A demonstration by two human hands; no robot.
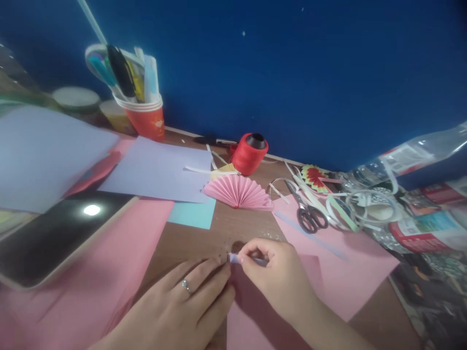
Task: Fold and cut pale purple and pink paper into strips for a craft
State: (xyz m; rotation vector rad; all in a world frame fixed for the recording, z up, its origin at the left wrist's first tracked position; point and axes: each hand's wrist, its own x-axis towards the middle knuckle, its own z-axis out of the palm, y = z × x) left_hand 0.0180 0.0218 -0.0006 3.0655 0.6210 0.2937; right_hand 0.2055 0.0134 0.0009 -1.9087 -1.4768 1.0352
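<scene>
My right hand [277, 274] pinches a small folded strip of lilac paper [235, 259] between thumb and fingertips, low over the brown table. My left hand [182, 301], with a ring on one finger, lies flat with its fingers stretched out, the fingertips touching the strip's left end. Both hands rest over pink paper sheets [328, 272]. A folded pink paper fan [239, 192] lies just beyond the hands.
A red thread spool [250, 153], scissors [308, 214], white paper strips [350, 204] and a small red-yellow fan [314, 176] lie behind. A red cup [146, 116] of tools stands back left. Lilac sheets [160, 170], a dark tablet [54, 238] and plastic packets [419, 194] surround.
</scene>
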